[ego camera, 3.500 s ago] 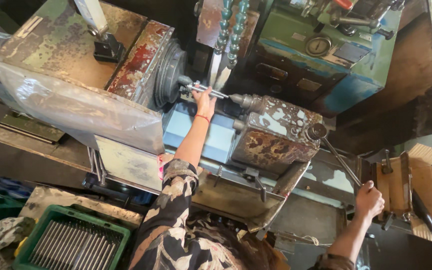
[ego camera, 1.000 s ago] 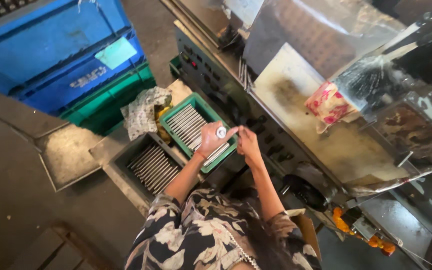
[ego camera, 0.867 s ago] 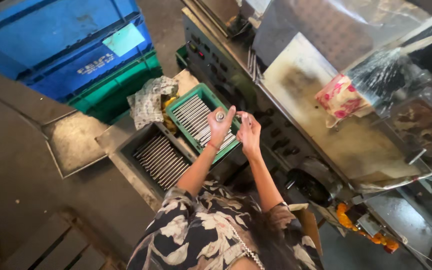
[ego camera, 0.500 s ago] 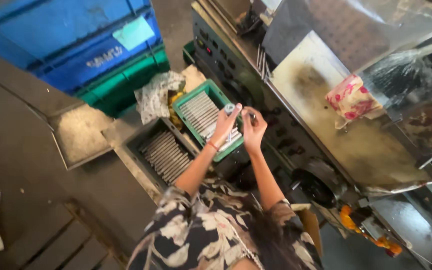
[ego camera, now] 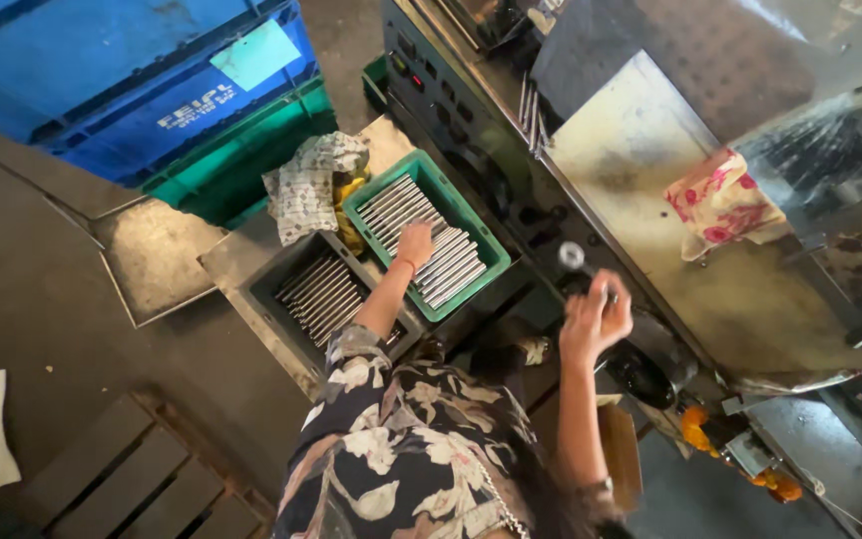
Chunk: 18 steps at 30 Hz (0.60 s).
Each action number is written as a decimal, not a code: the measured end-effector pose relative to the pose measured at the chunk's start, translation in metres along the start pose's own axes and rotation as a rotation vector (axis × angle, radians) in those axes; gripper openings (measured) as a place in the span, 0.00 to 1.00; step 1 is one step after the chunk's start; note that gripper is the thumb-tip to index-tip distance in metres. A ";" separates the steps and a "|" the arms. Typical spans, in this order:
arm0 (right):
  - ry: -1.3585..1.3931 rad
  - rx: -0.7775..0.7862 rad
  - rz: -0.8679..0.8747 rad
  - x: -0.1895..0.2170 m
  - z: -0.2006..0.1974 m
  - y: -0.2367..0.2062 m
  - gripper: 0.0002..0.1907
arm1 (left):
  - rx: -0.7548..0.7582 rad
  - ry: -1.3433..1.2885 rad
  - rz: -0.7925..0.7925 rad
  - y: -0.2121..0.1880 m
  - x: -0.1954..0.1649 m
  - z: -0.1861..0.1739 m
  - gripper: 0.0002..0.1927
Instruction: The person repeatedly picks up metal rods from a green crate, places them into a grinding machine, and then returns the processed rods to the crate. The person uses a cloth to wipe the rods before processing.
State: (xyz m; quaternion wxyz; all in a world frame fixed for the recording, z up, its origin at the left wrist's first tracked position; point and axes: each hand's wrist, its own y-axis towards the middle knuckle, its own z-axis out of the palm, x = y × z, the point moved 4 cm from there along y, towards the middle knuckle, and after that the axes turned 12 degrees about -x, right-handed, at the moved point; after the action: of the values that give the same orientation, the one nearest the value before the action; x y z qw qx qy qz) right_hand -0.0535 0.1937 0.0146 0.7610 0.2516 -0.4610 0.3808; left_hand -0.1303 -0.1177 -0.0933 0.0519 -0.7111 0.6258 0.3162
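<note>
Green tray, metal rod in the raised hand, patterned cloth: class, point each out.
green tray (ego camera: 492, 254), head view, right rim
metal rod (ego camera: 573, 257), head view, round end
patterned cloth (ego camera: 303, 185), head view, middle fold

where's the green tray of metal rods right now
In the head view, left of centre, the green tray sits beside the grey bin, under the left hand.

The left arm stretches forward and down from a patterned sleeve, forearm bare, and its left hand (ego camera: 414, 245) lies palm down with the fingers curled loosely under, knuckles facing the camera. The right arm is bent at the elbow and raised, the forearm rising almost straight up the view with a band at the wrist; the right hand (ego camera: 596, 317) is lifted higher than the other, fingers bunched and closed in a grip, well apart from the left
</note>
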 end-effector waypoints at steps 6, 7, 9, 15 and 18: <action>-0.296 -0.196 0.008 -0.008 -0.098 -0.031 0.09 | 0.183 -0.168 -0.081 0.000 0.004 0.026 0.11; -0.313 -0.237 0.017 -0.008 -0.108 -0.033 0.09 | 0.256 -0.102 0.001 -0.001 -0.004 0.033 0.11; -0.379 -0.229 -0.020 -0.006 -0.120 -0.035 0.09 | 0.304 -0.072 0.206 -0.008 -0.031 0.045 0.24; -0.560 -0.156 -0.166 -0.002 -0.121 -0.036 0.10 | 0.630 0.194 0.165 -0.045 -0.053 0.052 0.72; -0.503 -0.158 -0.152 -0.009 -0.120 -0.036 0.10 | 0.662 0.135 -0.183 -0.047 -0.023 0.045 0.79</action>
State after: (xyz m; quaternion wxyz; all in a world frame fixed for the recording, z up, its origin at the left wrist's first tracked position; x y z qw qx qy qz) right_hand 0.0342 0.2574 -0.0481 0.6661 0.3120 -0.6438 0.2110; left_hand -0.1044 -0.0669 -0.1325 0.2662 -0.7282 0.6302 0.0426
